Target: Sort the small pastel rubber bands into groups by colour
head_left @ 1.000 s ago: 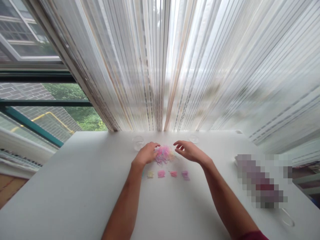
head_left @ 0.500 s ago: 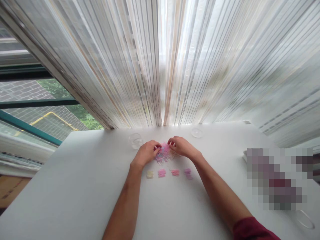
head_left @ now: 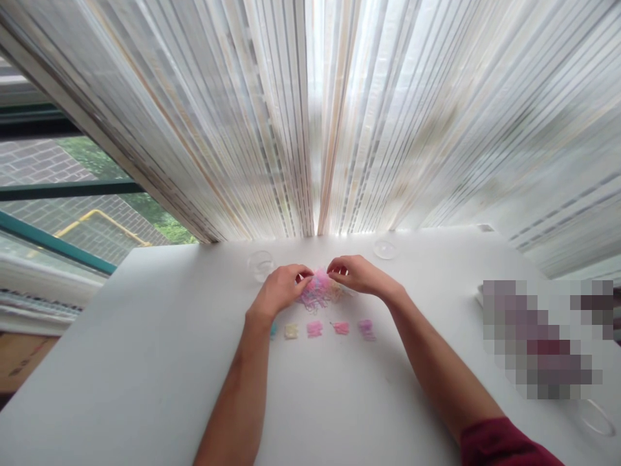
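A loose pile of thin pastel bands or strands [head_left: 316, 292], pink, lilac, blue and yellow, lies on the white table. My left hand [head_left: 285, 287] is at its left edge, thumb and forefinger pinched together. On the other side my right hand [head_left: 356, 275] is curled, its thumb and fingertips close together at the pile's upper right. What either pinch holds is too small to make out. In front of the pile runs a row of small sorted groups: pale yellow [head_left: 291, 331], pink [head_left: 315, 329], coral [head_left: 341, 328] and purple [head_left: 367, 329]. A teal group [head_left: 273, 331] is partly hidden by my left wrist.
A clear round dish [head_left: 261, 265] stands behind my left hand, and a clear round lid or dish [head_left: 385, 249] sits farther back on the right. A blurred-out object [head_left: 538, 343] lies at the table's right. Striped curtains [head_left: 310, 129] hang along the back edge.
My right hand has shifted slightly right, and its wrist has moved outward. My left forearm has moved a little left, uncovering part of the teal group. The view has shifted slightly.
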The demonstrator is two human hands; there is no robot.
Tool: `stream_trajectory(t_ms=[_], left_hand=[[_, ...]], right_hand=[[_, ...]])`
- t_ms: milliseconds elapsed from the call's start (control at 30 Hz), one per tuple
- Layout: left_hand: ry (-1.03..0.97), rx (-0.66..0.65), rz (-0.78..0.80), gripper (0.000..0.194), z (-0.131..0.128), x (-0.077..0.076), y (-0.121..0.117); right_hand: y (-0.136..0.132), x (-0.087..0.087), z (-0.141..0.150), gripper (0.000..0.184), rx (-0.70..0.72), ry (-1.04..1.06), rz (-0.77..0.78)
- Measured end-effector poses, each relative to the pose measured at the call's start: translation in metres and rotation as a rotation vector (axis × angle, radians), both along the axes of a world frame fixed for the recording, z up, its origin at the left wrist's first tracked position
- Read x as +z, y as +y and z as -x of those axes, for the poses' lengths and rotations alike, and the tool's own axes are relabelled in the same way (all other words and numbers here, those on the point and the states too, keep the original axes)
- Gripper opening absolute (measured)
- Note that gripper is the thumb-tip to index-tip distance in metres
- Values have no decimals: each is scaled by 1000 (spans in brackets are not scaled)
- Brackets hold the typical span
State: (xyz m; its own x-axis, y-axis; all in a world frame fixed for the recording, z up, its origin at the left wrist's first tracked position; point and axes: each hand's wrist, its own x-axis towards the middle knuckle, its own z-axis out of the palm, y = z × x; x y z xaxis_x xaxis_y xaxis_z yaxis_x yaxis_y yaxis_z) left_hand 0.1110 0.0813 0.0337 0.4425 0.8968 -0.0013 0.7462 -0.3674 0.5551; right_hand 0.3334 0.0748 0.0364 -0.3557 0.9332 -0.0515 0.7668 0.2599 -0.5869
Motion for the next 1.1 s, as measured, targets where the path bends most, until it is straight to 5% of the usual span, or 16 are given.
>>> stream_trajectory(t_ms=[233, 400, 1100], left_hand=[[0, -2, 24, 21, 0, 2, -2], [73, -18, 49, 22, -5, -4, -3], [28, -6, -12, 19, -2, -1, 1]], right_hand=[[0, -7, 10, 23, 16, -32, 29], [1, -11, 13, 14, 17, -56, 15], [-2, 1, 3, 15, 14, -25, 31]])
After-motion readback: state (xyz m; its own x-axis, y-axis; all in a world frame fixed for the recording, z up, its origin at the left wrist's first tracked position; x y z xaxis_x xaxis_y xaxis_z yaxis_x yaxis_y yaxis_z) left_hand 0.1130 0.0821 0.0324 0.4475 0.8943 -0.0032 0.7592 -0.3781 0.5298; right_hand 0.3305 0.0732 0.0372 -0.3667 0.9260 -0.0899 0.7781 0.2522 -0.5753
